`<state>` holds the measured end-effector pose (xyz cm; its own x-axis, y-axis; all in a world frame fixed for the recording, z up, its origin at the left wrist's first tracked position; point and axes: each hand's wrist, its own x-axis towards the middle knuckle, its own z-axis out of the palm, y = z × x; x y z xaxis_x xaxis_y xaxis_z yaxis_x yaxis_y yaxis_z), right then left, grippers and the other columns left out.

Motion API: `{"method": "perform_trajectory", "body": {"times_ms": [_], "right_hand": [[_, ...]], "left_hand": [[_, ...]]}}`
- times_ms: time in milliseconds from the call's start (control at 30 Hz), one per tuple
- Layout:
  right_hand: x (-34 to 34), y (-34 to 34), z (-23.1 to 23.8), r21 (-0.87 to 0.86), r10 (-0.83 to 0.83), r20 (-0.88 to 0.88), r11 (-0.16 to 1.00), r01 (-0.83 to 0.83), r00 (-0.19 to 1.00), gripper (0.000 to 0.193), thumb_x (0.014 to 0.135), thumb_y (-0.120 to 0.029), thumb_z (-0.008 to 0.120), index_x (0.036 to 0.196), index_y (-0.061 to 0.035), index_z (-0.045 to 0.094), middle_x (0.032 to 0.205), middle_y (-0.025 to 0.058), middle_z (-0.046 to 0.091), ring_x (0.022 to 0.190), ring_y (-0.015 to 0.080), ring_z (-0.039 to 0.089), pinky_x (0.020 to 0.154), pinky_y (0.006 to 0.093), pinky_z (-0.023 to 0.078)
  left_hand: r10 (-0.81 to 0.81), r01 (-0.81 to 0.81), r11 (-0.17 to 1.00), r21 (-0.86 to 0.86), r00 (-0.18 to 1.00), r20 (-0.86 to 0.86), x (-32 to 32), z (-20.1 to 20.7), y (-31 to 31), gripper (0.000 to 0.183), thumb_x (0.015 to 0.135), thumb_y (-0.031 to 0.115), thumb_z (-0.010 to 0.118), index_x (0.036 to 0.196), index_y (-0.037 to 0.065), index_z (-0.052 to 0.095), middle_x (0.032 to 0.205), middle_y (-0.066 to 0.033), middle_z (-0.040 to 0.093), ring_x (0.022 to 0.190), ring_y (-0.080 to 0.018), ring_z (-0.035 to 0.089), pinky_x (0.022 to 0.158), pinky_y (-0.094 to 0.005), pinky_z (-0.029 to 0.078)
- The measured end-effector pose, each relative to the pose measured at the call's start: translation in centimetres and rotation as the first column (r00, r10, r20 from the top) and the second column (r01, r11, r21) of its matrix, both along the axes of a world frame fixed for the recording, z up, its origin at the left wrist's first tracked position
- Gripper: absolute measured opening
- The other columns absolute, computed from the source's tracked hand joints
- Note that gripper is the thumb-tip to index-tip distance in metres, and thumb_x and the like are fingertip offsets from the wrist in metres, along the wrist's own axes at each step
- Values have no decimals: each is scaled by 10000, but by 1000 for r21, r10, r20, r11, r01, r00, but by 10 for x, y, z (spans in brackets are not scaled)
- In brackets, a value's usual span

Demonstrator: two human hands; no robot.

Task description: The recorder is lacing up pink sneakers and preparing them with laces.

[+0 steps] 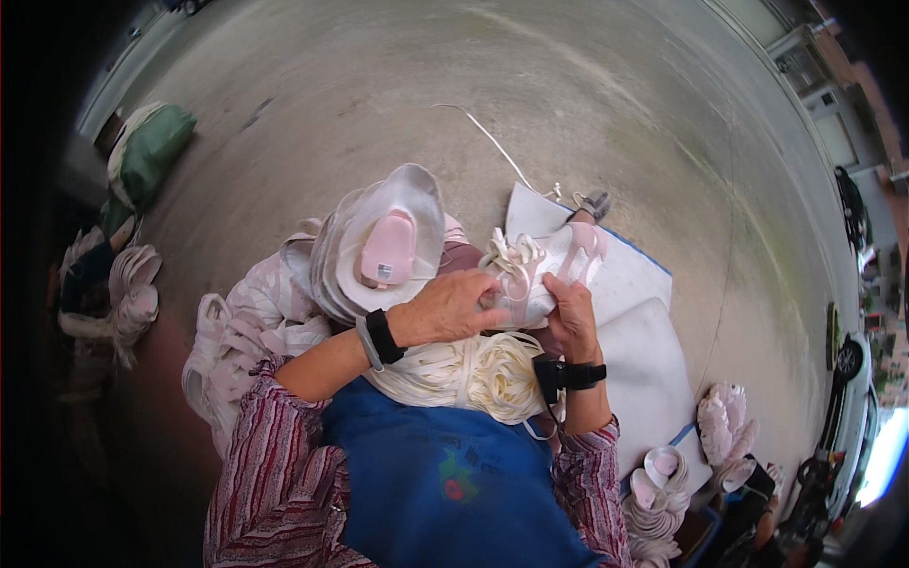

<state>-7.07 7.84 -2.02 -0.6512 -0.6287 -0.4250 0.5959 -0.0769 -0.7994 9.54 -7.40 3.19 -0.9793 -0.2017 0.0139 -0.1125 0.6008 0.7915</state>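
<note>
My right hand [573, 320] pinches the near right edge of a white and pale pink shoe upper [543, 257] in front of me, thumb on top. Cream laces [512, 252] are threaded through it and bunched at its left end. My left hand [453, 305] is at the upper's near left side, fingertips blurred, so I cannot make out a lace in them. On my lap lies a thick hank of cream laces [454, 372]. To the left of the upper rests a nested stack of white shoe uppers [377, 232] with a pink inner face.
More pink and white uppers [256, 317] are heaped at my left. White sheets [636, 355] lie on my right, near further bundles of uppers [658, 497]. A loose lace [492, 142] trails over the concrete floor [312, 123]. A green sack [156, 151] stands far left.
</note>
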Motion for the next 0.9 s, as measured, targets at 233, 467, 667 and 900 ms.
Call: {"method": "perform_trajectory", "body": {"times_ms": [233,467,667,900], "right_hand": [[2,14,2,-112,12,144,994,5,990,322,906,-89,582,1200,21,507,1075,114,631,959,215,636,844,343,537],[-3,25,-1,-178,200,110,968,-179,974,399,965,-240,487,1276,8,446,1194,115,585,1044,227,602,889,393,505],[-6,29,-4,-199,232,222,962,-189,947,616,1000,-490,260,1422,-43,291,1388,134,446,1215,281,503,972,432,444],[-5,19,-8,112,319,-98,945,-308,943,654,980,-501,317,1356,31,372,1158,158,571,820,210,663,616,297,537]], "left_hand": [[100,-130,987,94,957,273,-23,-9,21,570,779,374,717,1062,-35,437,910,-192,594,794,-286,622,720,-369,491],[131,-188,955,229,960,246,-31,-35,32,461,812,278,712,1053,-5,440,849,-53,530,743,-133,533,638,-291,487],[197,-343,751,564,932,305,-53,-25,26,291,819,208,701,941,41,496,801,-29,529,680,-83,493,563,-226,417],[316,-396,527,752,913,259,-39,6,-1,187,838,172,678,876,68,526,771,-7,535,656,-85,506,565,-233,431]]}}
